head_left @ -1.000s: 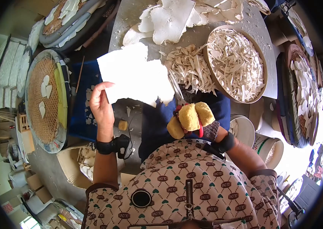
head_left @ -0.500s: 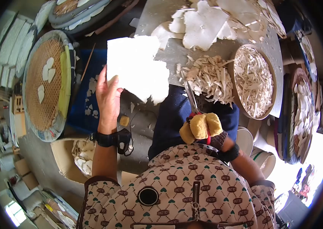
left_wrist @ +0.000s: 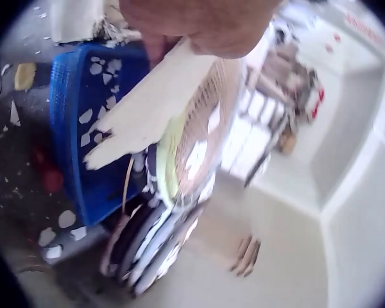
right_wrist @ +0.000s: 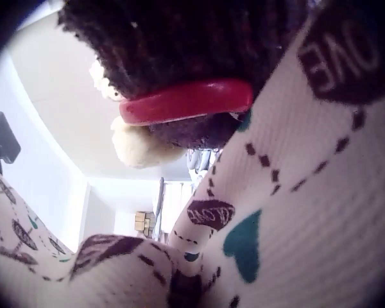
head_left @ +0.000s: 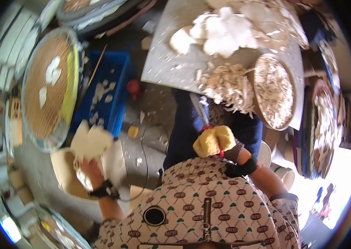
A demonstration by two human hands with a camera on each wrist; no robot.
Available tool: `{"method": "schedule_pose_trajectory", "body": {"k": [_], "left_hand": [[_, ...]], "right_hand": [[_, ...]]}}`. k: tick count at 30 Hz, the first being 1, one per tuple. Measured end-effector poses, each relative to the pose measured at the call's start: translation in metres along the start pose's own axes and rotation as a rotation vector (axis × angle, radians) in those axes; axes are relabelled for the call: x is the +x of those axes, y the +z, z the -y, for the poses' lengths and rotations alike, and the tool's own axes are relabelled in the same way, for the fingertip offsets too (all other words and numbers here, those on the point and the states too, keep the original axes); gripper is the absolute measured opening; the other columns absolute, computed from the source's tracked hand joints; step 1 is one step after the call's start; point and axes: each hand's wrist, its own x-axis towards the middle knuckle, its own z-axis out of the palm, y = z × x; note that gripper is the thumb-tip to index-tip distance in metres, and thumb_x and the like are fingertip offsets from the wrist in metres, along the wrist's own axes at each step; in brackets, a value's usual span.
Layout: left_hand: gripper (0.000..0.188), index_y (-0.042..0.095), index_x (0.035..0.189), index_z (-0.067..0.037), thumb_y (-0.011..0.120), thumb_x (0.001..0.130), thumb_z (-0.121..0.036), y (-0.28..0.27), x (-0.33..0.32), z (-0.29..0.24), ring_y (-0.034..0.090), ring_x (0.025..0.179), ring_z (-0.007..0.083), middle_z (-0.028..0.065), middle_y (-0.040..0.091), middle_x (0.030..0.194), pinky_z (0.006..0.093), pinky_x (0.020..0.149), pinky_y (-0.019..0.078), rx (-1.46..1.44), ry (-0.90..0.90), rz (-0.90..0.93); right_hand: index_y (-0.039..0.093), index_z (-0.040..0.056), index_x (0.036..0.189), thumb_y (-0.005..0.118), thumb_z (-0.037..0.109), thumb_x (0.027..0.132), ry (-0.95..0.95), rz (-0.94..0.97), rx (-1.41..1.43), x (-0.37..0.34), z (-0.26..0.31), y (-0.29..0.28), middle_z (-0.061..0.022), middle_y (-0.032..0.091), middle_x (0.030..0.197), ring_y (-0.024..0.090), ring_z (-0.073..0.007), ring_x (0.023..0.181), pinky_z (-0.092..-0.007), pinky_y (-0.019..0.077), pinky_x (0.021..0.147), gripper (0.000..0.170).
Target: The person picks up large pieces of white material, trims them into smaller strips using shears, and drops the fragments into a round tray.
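Two hands are before us, both occupied: the fingers of the left hand (head_left: 92,172), blurred from above, pinch the lower edge of a pale sheet (head_left: 90,143), while those of the right hand (head_left: 217,143), padded with yellow blocks (head_left: 204,143), grip the red-handled scissors (head_left: 199,108), whose blades point away from the body. We find the sheet raised at the cardboard box (head_left: 61,170), overlapping its far rim as we look down; whether it touches the cardboard, we cannot tell. Inside that box we make out some white material (head_left: 83,180) close by the hand. Just beyond stands the blue crate (head_left: 120,106), small white pieces (head_left: 103,89) scattered over its bottom and a thin stick (head_left: 97,64) at its side. Left of the crate, a round woven tray (head_left: 53,50) bears a few flat white pieces, and a yellow-green strip (head_left: 71,83) lines its edge nearest the crate. On the counter (head_left: 165,68) we see a loose heap of pale strips (head_left: 229,85) right beside a round tub (head_left: 292,89) filled with more of them; broad sheets (head_left: 227,33) lie farther back. To the right of the legs we glimpse a pale bucket (head_left: 265,154), its contents hidden from us, and, farther out, a stack of trays (head_left: 307,133) laden with white pieces.
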Motion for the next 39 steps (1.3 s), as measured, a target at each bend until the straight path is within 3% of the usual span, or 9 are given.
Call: {"method": "schedule_pose_trajectory", "body": {"k": [1,4,5,7,16,19,21,25,39], "left_hand": [[0.025,0.055,0.110,0.003,0.048,0.088,-0.007,-0.042,0.001,0.036,0.055,0.097,0.0210,0.0136,0.055,0.113,0.0316,0.081,0.0466,0.459,0.138,-0.030],[0.042,0.032,0.128,0.007,0.043,0.092,-0.013,-0.026,0.015,0.017,0.044,0.118,0.0252,0.0153,0.038,0.134,0.0344,0.097,0.0418,-1.057,-0.441,-0.662],[0.045,0.027,0.130,0.006,0.042,0.092,-0.012,-0.003,0.021,-0.001,0.041,0.121,0.0257,0.0148,0.035,0.136,0.0346,0.098,0.0411,-1.035,-0.474,-0.538],[0.044,0.025,0.132,0.005,0.042,0.092,-0.005,0.055,0.023,-0.022,0.042,0.120,0.0265,0.0142,0.035,0.136,0.0324,0.098,0.0411,-0.594,-0.289,-0.064],[0.031,0.052,0.113,0.006,0.055,0.088,-0.012,0.412,0.005,-0.218,0.061,0.093,0.0199,0.0155,0.060,0.105,0.0288,0.079,0.0495,-0.207,0.035,0.929],[0.030,0.056,0.108,0.002,0.063,0.082,-0.012,0.496,0.001,-0.205,0.057,0.085,0.0119,0.0071,0.060,0.098,0.0248,0.069,0.0488,-0.054,0.141,0.965],[0.038,0.052,0.108,0.001,0.068,0.077,-0.014,0.538,0.006,-0.183,0.055,0.080,0.0118,0.0073,0.058,0.091,0.0242,0.067,0.0468,0.264,0.395,0.836],[0.045,0.046,0.107,-0.001,0.072,0.073,-0.013,0.566,-0.011,-0.191,0.055,0.074,0.0124,0.0062,0.057,0.084,0.0231,0.063,0.0457,0.592,0.539,0.715],[0.021,0.056,0.103,0.002,0.057,0.085,-0.008,0.484,0.000,-0.265,0.059,0.075,0.0106,0.0060,0.062,0.090,0.0246,0.068,0.0488,0.224,0.244,0.996]], "right_hand": [[0.060,0.0021,0.085,0.055,0.013,0.085,-0.013,-0.054,0.247,-0.003,-0.013,-0.002,-0.0078,0.061,0.082,0.057,-0.0180,0.077,-0.0294,0.0446,0.071,0.012],[0.057,0.0014,0.097,0.054,0.005,0.084,-0.049,-0.054,0.238,-0.008,-0.013,-0.004,-0.0088,0.060,0.094,0.056,-0.0170,0.088,-0.0298,0.0443,0.080,0.014],[0.053,0.0016,0.111,0.053,0.000,0.083,-0.039,-0.029,0.297,-0.012,-0.029,-0.013,-0.0097,0.058,0.106,0.055,-0.0172,0.100,-0.0300,0.0436,0.091,0.028],[0.052,0.0036,0.113,0.056,0.003,0.083,-0.115,-0.033,-0.587,-0.011,-0.008,-0.005,-0.0096,0.058,0.107,0.055,-0.0173,0.100,-0.0291,0.0440,0.090,0.030],[0.056,0.0036,0.107,0.063,0.009,0.080,0.026,-0.213,0.304,-0.032,-0.003,-0.022,-0.0100,0.060,0.104,0.057,-0.0155,0.095,-0.0294,0.0454,0.085,0.028],[0.057,0.0038,0.108,0.064,0.012,0.080,0.088,-0.257,0.813,-0.044,-0.012,-0.030,-0.0103,0.061,0.104,0.059,-0.0158,0.094,-0.0291,0.0467,0.082,0.030],[0.056,0.0023,0.110,0.063,0.009,0.079,-0.015,-0.314,0.176,-0.050,-0.002,-0.039,-0.0092,0.061,0.102,0.059,-0.0148,0.093,-0.0284,0.0464,0.084,0.032],[0.056,0.0026,0.109,0.067,0.010,0.075,-0.056,-0.392,-0.087,-0.058,-0.005,-0.057,-0.0082,0.062,0.099,0.060,-0.0147,0.091,-0.0277,0.0457,0.083,0.036],[0.057,0.0045,0.106,0.068,0.009,0.073,-0.084,-0.402,0.252,-0.068,-0.017,-0.076,-0.0060,0.061,0.098,0.058,-0.0138,0.090,-0.0276,0.0459,0.081,0.035]]}}
